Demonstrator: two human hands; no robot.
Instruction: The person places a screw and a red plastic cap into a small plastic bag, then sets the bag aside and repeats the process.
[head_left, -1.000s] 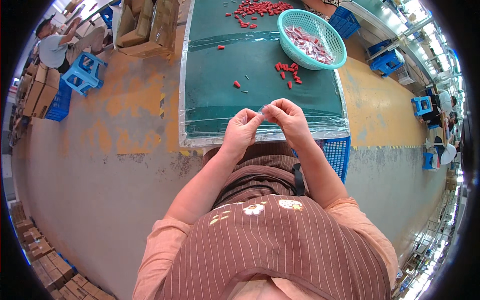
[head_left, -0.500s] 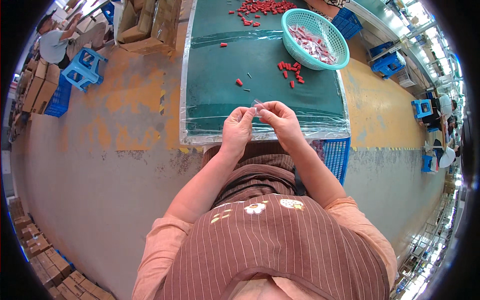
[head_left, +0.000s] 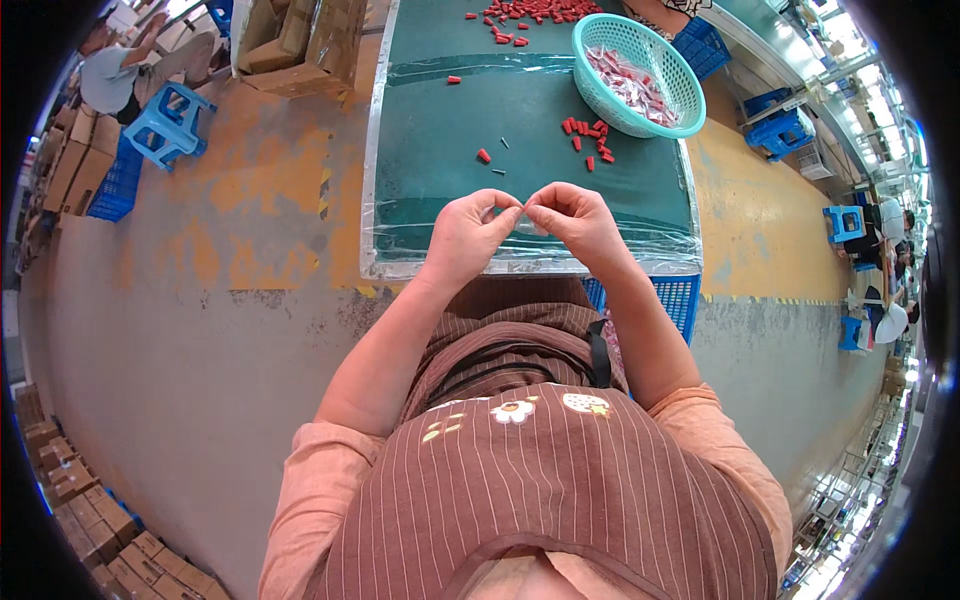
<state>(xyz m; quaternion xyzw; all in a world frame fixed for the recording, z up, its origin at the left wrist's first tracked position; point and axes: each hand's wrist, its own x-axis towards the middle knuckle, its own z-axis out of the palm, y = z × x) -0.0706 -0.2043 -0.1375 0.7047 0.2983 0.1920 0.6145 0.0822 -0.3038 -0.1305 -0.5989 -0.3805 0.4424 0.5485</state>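
Over the near edge of the green-topped table (head_left: pixel 430 150), my left hand (head_left: pixel 468 238) and my right hand (head_left: pixel 582 232) meet fingertip to fingertip. Both are closed in a pinch on a small clear plastic bag (head_left: pixel 531 229), mostly hidden by the fingers; its contents cannot be made out. Just beyond them lie two thin grey pins (head_left: pixel 498 172) and a single red tapered cap (head_left: pixel 484 156). Several more red caps (head_left: pixel 604 150) are scattered to the right. A turquoise perforated basket (head_left: pixel 597 100) holds many small clear bags with red pieces inside.
A heap of red caps (head_left: pixel 540 10) lies at the far end, near another person's arm (head_left: pixel 660 14). Cardboard boxes (head_left: pixel 300 60) stand left of the table. A blue crate (head_left: pixel 675 303) sits under its near right corner. Blue stools (head_left: pixel 168 125) and seated people are farther off.
My hands have turned, knuckles up, and the fingertips have come together. The clear bag that stuck up above the fingers now shows only below them. The view has shifted slightly.
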